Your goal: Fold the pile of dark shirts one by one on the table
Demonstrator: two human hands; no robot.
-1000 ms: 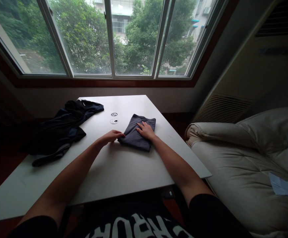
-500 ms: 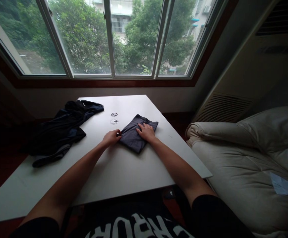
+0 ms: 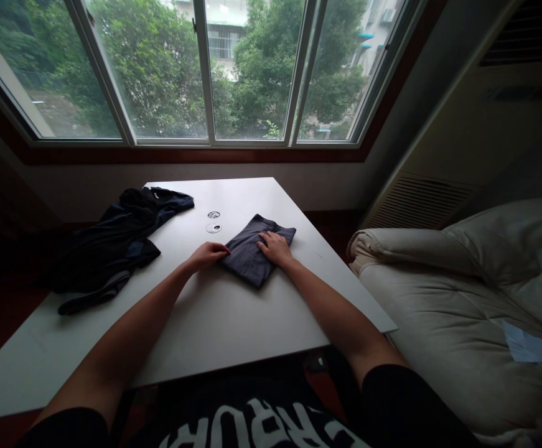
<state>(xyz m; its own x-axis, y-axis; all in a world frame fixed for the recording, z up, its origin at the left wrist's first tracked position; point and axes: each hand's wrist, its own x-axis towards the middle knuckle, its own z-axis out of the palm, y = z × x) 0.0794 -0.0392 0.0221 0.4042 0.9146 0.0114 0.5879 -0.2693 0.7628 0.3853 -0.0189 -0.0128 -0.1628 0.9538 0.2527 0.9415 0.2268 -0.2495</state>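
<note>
A folded dark grey cloth (image 3: 251, 255) lies flat on the white table (image 3: 196, 330). My right hand (image 3: 275, 247) rests on the cloth's right part with its fingers spread. At the cloth's left corner is my left hand (image 3: 208, 255), its fingers together and the tips touching the edge; whether they pinch the fabric is too small to tell. Two small round pieces, one (image 3: 213, 214) behind the other (image 3: 213, 228), lie just beyond my left hand.
A heap of dark clothes (image 3: 116, 239) hangs over the table's left edge. To the right stands a cream sofa (image 3: 439, 298) with a pale sheet (image 3: 532, 345) on it. A window (image 3: 172, 74) is behind the table.
The fingers of my left hand have straightened and lie flatter at the cloth's left corner. My right hand has stayed in place on the cloth.
</note>
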